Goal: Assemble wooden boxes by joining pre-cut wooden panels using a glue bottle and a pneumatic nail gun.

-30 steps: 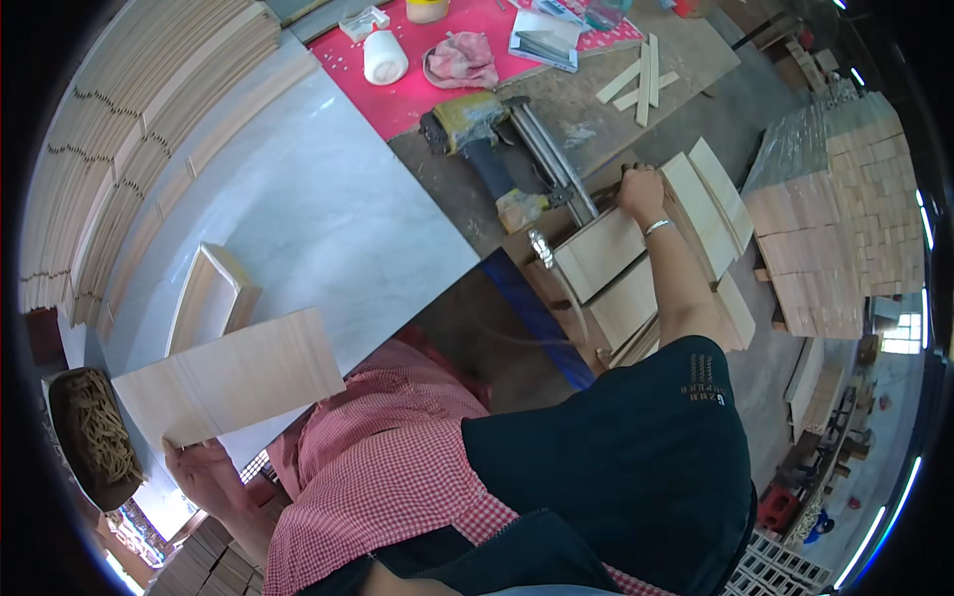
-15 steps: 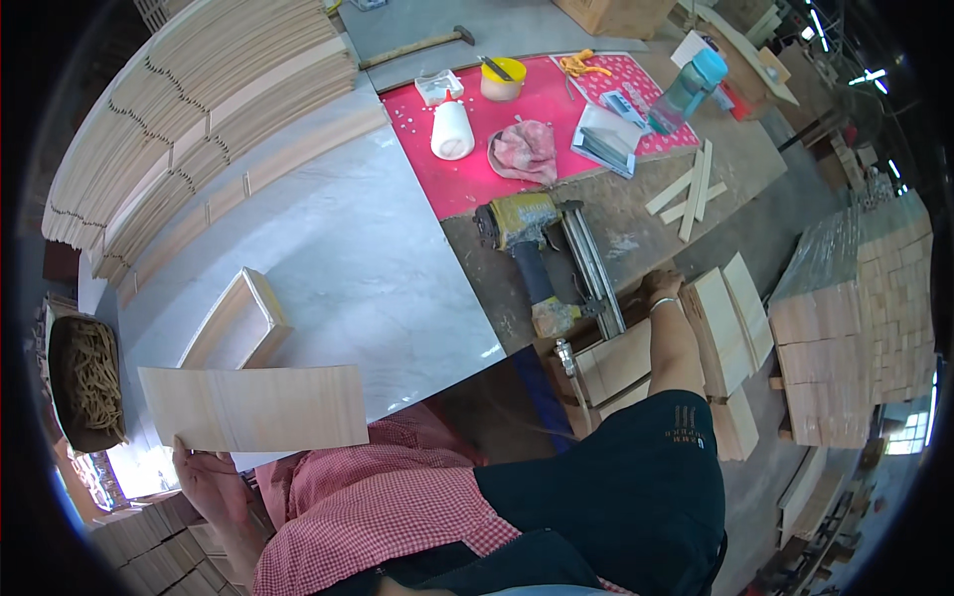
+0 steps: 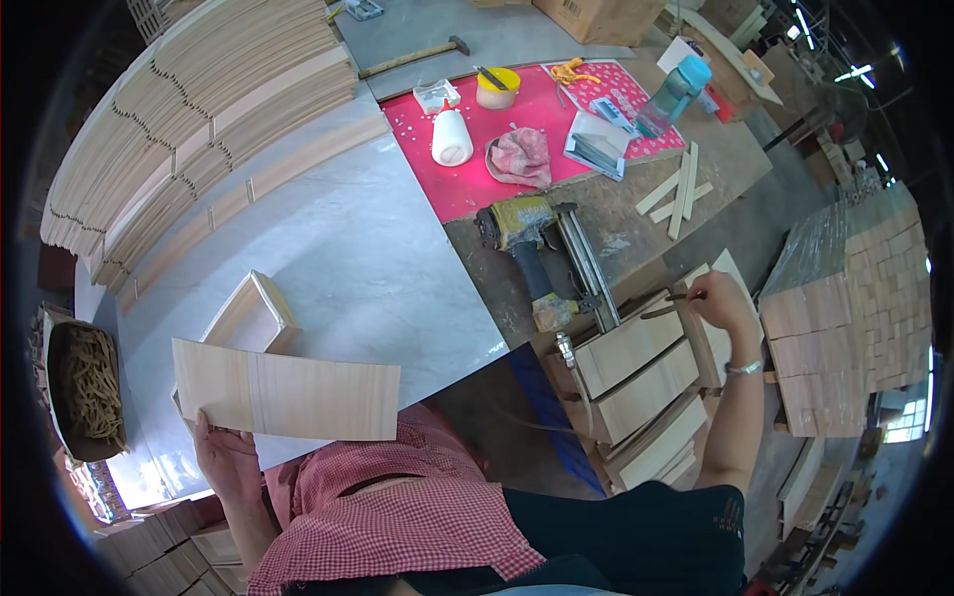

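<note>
I count one left hand, one right hand, one held wooden panel, one wooden frame on the white desk, one nail gun, one hammer, one white squeeze bottle, one blue-capped bottle, one yellow-lidded tub, one pink cloth and one bin of bands. Loose wooden strips: at least three; overlap obscures the exact quantity. Stacked boards: many, uncountable from here.

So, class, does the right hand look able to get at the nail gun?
Probably yes: nothing seems to cover the nail gun or block the way from the right hand, though the brown strip it seems to pinch may need releasing first.
</note>
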Demonstrator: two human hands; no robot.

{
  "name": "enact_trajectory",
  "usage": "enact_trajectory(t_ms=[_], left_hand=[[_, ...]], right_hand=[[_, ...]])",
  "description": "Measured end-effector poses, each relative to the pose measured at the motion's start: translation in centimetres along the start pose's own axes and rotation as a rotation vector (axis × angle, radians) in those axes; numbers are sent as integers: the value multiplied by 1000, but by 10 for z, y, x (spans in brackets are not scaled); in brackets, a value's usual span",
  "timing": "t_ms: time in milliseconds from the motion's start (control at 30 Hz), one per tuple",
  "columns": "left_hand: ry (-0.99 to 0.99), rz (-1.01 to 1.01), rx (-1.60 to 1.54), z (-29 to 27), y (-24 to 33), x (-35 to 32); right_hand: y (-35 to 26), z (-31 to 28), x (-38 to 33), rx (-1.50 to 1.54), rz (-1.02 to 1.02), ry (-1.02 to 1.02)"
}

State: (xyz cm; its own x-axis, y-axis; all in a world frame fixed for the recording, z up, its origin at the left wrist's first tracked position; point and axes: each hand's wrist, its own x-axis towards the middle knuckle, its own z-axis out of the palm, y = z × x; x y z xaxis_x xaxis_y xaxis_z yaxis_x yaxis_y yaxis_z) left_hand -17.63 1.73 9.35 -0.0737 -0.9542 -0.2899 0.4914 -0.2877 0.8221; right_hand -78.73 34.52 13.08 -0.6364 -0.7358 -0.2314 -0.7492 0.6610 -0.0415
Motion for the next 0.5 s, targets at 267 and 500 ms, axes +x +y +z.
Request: enact_trajectory(t_ms=[267,500], left_hand=[[-100,-53,-50,-25,-4,2],[0,20,-130,-52,4,-21]], right_hand=[[-105,-15,70,526,-46,692],[-157,18,262,393,15,912]])
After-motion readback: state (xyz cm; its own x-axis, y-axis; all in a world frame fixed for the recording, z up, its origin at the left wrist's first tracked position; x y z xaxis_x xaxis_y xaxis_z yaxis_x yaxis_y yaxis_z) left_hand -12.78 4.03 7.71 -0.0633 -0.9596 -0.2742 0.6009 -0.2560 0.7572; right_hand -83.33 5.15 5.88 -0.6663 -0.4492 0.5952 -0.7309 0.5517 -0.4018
